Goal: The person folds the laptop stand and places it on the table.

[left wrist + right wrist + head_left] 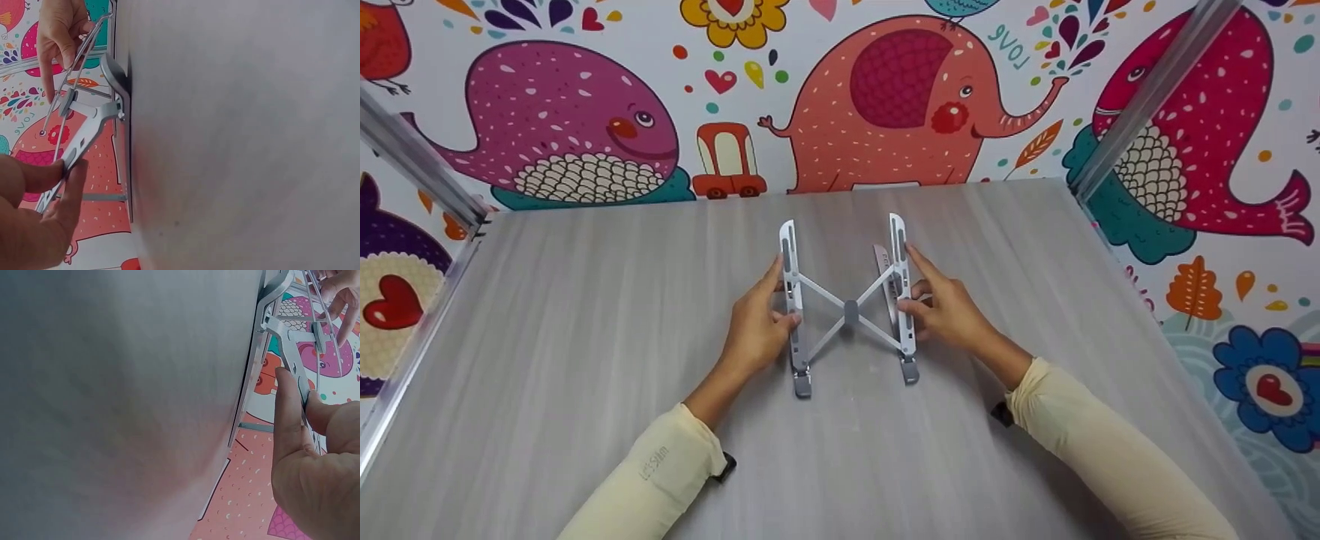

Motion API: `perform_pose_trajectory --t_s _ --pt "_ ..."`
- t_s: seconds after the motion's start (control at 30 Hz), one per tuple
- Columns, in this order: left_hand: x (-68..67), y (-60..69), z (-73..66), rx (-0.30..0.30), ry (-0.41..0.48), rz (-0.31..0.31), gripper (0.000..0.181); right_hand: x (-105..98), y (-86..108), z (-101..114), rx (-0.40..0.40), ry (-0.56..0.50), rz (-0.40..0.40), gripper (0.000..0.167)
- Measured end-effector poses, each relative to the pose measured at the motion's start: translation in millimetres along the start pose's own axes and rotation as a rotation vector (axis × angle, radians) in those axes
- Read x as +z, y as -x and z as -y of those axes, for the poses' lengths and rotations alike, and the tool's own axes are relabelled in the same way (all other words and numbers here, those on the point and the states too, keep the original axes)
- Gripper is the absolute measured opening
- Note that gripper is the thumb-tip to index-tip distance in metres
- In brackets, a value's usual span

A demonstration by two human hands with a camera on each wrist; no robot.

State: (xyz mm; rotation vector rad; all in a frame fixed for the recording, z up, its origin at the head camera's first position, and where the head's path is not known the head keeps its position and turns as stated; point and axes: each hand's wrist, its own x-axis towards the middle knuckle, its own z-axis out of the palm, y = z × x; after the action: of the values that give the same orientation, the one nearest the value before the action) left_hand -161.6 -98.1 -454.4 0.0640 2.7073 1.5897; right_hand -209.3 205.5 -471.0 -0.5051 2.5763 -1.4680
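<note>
A silver folding laptop stand stands unfolded on the table, its crossed bars meeting at a grey centre joint. Along its left arm, my left hand holds the metal rail between thumb and fingers. The opposite rail is held by my right hand, with the index finger stretched along its outer side. In the left wrist view, the thumb and a finger of my left hand pinch the slanted arm. My right hand pinches the other arm likewise in the right wrist view. Both rails slope above base bars resting on the tabletop.
The grey wood-grain table extends around the stand. Behind it rises a wall with a cartoon animal print. Metal frame posts stand at the back corners.
</note>
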Motion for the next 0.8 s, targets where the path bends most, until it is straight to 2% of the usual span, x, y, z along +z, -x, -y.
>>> perform_pose_trajectory --t_s 0.4,0.8 --pt "0.9 -1.9 2.2 0.012 0.012 0.004 0.097 2.9 -1.6 2.5 0.023 -0.006 0.001 0.093" --pt "2.9 -3.0 -0.6 -0.013 0.005 0.002 0.097 2.9 -0.8 3.5 0.008 0.008 0.012 0.092"
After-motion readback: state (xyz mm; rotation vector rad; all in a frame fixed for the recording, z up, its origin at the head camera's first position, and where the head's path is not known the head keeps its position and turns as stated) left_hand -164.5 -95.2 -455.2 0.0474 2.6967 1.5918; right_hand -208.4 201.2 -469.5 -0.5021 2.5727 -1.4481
